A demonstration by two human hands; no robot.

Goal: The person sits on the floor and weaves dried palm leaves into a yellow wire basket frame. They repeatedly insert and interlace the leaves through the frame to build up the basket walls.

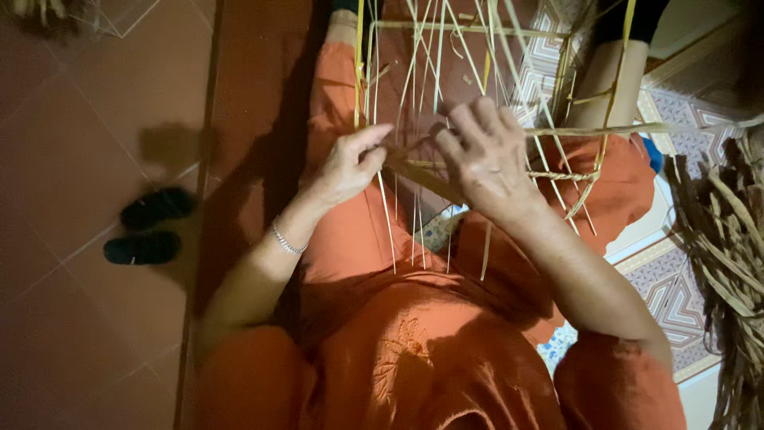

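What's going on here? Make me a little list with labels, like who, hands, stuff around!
who: a person in orange clothes, seated, seen from above
left hand: pinches a flat straw strip between thumb and fingers
right hand: fingers curled over the same strip, among the thin upright strands
work: a half-woven frame of pale strands standing on the lap
wrist: a silver bracelet on the left arm
floor: reddish tiles, a pair of dark slippers
right side: a pile of dried fibre strips on a patterned mat
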